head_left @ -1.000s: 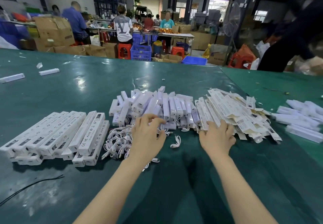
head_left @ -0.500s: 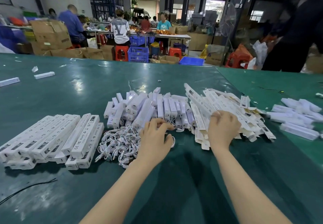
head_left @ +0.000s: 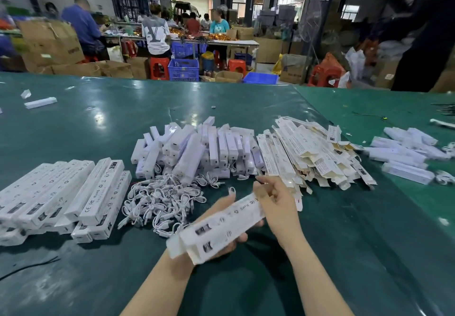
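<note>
A long flat white carton sleeve [head_left: 216,227] lies across both my hands above the green table [head_left: 98,123]. My left hand [head_left: 221,239] cradles it from below, with fingers curled round its underside. At the sleeve's far end my right hand [head_left: 275,202] pinches it. Just behind my left hand lies a tangle of short white cables [head_left: 162,199]. A heap of white bar-shaped devices [head_left: 194,148] sits behind the cables. Flattened carton sleeves [head_left: 310,155] are piled to the right of that heap.
Filled white boxes [head_left: 61,192] lie in rows at the left. More white devices [head_left: 406,155] sit at the far right. A loose box [head_left: 40,102] lies far left. A black wire [head_left: 29,266] trails near the front. Other workers sit at a table [head_left: 236,42] behind, among cardboard boxes.
My right hand pulled one flat sleeve out of the pile and brought it toward me. My left hand left the cables and came under the sleeve.
</note>
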`<state>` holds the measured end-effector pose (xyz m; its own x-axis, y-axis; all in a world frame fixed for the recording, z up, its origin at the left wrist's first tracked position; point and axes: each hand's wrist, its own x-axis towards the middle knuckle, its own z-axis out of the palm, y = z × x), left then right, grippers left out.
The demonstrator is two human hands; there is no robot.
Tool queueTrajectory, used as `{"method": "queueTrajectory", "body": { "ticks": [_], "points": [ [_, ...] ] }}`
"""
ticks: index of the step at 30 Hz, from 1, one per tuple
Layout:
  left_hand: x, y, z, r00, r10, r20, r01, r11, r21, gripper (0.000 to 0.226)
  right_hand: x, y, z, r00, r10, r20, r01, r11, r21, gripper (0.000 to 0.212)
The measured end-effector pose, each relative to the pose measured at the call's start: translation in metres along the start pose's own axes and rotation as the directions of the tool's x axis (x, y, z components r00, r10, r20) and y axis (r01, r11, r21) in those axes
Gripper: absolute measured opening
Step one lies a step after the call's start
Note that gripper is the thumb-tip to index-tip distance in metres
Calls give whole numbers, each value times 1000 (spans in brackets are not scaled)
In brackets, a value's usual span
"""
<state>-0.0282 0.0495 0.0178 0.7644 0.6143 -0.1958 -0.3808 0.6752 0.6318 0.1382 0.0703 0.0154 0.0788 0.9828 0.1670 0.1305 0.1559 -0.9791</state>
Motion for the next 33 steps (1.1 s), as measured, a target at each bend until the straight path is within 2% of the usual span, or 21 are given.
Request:
{"method": "queueTrajectory", "body": {
  "ticks": [2, 4, 6, 9, 11, 13, 16, 18, 22, 26, 29, 33],
  "points": [
    [-1, -4, 0, 997, 60, -56, -55, 994, 100, 83, -3, -1, 5, 995, -41, -94, 41, 999, -6, 17],
    [-3, -10, -2, 976, 166, -143, -156, 984, 80, 79, -7, -3, 5, 961, -83, -264, 92, 996, 20, 15],
    [-3, -11, -1, 926, 283, -251, -247, 955, 166, 76, -9, -6, 2, 949, -34, -314, 75, 990, 118, 12],
    [-2, -10, 2, 866, 395, -306, -252, 874, 416, 55, -11, -9, 4, 993, 36, -117, -14, 983, 183, 15],
    [-2, -11, 1, 851, 447, -274, -248, 804, 540, 59, -15, -12, 12, 999, 31, 27, -36, 977, 210, 14],
    [-2, -14, 1, 836, 496, -235, -249, 724, 644, 72, -18, -11, 19, 996, 2, 87, -20, 977, 211, 22],
    [0, -18, 2, 820, 527, -223, -243, 673, 698, 95, -18, -8, 20, 999, -30, 28, 25, 988, 153, 35],
    [1, -19, 3, 822, 527, -218, -238, 664, 709, 101, -17, -7, 18, 999, -45, 24, 42, 992, 123, 32],
    [2, -20, 4, 810, 551, -202, -233, 617, 752, 86, -17, -7, 17, 993, 26, 113, -47, 982, 182, 16],
    [4, -21, 6, 789, 576, -215, -248, 618, 746, 63, -16, -6, 16, 991, 24, 135, -45, 986, 161, 20],
    [3, -20, 5, 793, 574, -206, -249, 613, 750, 62, -16, -5, 15, 989, 0, 145, -24, 987, 158, 19],
    [2, -19, 2, 822, 524, -222, -208, 640, 740, 66, -16, -2, 17, 997, 19, 70, -30, 988, 154, 9]
  ]
}}
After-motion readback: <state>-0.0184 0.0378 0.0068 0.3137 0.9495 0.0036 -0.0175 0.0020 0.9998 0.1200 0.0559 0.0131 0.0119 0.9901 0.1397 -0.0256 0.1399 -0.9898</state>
